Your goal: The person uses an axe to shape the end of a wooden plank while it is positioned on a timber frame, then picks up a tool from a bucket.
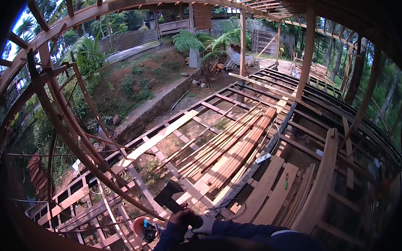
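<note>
At the lower middle edge my left hand (179, 218) and my right hand (204, 225) are close together. The right looks pale, as if gloved or in bright light. Both hands are closed at a dark rounded object (195, 221) whose kind I cannot make out. Just beyond the left hand is a black, flat-sided thing (169, 195), partly in shadow. An orange bucket (138, 227) with a blue and black item inside stands left of my hands. Dark blue sleeves cover both forearms.
Long timber strips (236, 149) lie stacked across the floor joists. Wide planks (270, 191) lie to the right, with a green-handled tool (286, 181) on one. A white power strip (263, 158) trails a cable. Gaps show between joists. Curved wooden ribs (75, 133) rise at left; posts (306, 49) stand ahead.
</note>
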`<state>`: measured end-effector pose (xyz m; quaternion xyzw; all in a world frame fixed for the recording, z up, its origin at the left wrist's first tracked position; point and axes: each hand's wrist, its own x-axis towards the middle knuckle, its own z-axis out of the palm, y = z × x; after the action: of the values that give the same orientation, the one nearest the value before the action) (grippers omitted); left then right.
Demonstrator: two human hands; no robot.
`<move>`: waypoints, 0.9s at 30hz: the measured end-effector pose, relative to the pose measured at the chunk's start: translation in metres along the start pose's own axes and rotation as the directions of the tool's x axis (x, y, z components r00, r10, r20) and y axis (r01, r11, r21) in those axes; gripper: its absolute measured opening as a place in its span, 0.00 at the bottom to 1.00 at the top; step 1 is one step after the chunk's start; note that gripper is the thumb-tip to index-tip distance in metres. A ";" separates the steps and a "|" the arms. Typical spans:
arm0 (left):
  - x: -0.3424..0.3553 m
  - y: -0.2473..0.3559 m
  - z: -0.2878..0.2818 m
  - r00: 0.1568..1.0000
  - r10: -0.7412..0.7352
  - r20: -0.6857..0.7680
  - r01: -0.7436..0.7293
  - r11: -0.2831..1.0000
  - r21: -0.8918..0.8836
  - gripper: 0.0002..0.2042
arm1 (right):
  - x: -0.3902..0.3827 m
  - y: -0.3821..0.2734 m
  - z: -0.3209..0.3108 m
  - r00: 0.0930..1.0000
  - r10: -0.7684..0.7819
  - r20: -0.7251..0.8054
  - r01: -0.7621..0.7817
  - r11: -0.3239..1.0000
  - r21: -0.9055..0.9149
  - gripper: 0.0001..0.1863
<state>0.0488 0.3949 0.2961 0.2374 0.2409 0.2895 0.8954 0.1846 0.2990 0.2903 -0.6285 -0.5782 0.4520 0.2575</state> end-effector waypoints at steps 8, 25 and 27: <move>0.050 -0.077 0.021 0.981 -0.144 0.130 0.161 0.977 -0.138 0.09 | -0.041 0.080 -0.035 0.967 -0.209 -0.142 0.218 0.975 0.047 0.20; 0.088 -0.075 0.042 0.847 -0.322 0.422 0.373 0.927 -0.042 0.09 | -0.053 0.083 -0.038 0.927 0.109 -0.360 -0.035 0.978 0.205 0.23; 0.090 -0.078 0.050 0.841 -0.329 0.429 0.352 0.936 0.028 0.13 | -0.060 0.082 -0.039 0.895 0.104 -0.434 0.015 0.965 0.262 0.23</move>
<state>0.1731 0.3821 0.2639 0.2251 0.0698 0.0732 0.9691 0.2637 0.2333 0.2553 -0.6891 -0.4255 0.3738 0.4519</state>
